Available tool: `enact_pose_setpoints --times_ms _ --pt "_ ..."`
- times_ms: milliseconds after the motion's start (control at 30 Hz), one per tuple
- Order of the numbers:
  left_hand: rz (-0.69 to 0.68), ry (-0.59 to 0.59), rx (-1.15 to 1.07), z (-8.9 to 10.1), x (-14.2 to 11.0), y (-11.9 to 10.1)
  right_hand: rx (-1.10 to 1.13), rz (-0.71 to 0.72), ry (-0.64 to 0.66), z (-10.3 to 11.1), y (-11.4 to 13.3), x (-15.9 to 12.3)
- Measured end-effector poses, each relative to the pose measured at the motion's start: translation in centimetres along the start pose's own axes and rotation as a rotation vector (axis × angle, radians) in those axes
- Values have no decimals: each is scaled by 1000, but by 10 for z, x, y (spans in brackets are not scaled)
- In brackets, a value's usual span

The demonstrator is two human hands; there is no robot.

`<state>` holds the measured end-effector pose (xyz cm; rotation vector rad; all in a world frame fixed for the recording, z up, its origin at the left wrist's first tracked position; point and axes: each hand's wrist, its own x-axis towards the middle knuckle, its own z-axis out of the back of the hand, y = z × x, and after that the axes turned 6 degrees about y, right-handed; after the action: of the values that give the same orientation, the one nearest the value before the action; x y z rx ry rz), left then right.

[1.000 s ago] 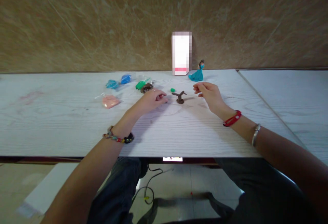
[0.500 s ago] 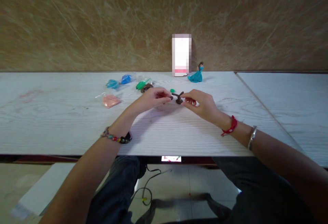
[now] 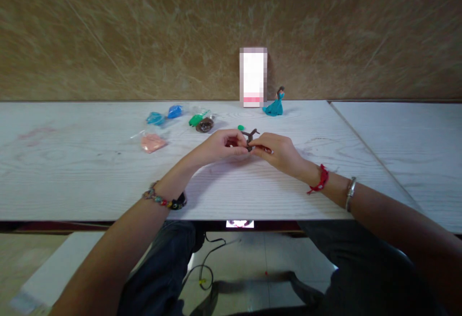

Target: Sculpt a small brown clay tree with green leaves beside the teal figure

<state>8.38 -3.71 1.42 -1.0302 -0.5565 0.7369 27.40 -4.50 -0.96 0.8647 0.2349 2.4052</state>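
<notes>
A small brown modelling-clay piece point(image 3: 251, 136) with thin branching arms stands just above the table between my two hands. My left hand point(image 3: 227, 145) is closed in a pinch at its left side, with the fingertips at its base. From the right, my right hand point(image 3: 279, 151) pinches the lower part of the same piece between thumb and forefinger. The fingers hide most of the base and any small bit of clay in the left fingertips. Just behind the piece lies a little green clay ball point(image 3: 241, 127).
Bags of clay lie to the left: peach point(image 3: 153, 142), light blue point(image 3: 155, 118), blue point(image 3: 175, 111), green point(image 3: 196, 120) and brown point(image 3: 205, 125). A phone with a blurred screen point(image 3: 253, 77) leans on the wall. Beside it stands a teal-dressed figurine point(image 3: 276, 104).
My left hand has moved right, bringing the small dark lump in its fingertips to the brown clay piece. My right fingers have shifted down and left onto its base.
</notes>
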Motion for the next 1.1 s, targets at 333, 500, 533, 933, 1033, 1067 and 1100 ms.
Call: enact_pose_setpoints --times_ms 333,500,533,933,1033,1067,1100 --pt "-4 2 6 -8 2 1 -141 -20 37 -3 1 -2" --pt "4 37 -22 -11 2 2 -228 -4 53 -5 0 -5" --pt "13 37 -27 -11 2 1 -231 -5 56 -5 0 -5" --pt "161 12 405 8 -1 11 311 -245 -268 15 7 -2" --pt "228 12 526 13 -2 17 396 -295 -238 21 3 -2" --pt "239 1 538 15 -2 17 416 -295 -186 21 2 -2" --pt "248 -12 546 16 -2 17 432 -290 -123 21 0 -2"
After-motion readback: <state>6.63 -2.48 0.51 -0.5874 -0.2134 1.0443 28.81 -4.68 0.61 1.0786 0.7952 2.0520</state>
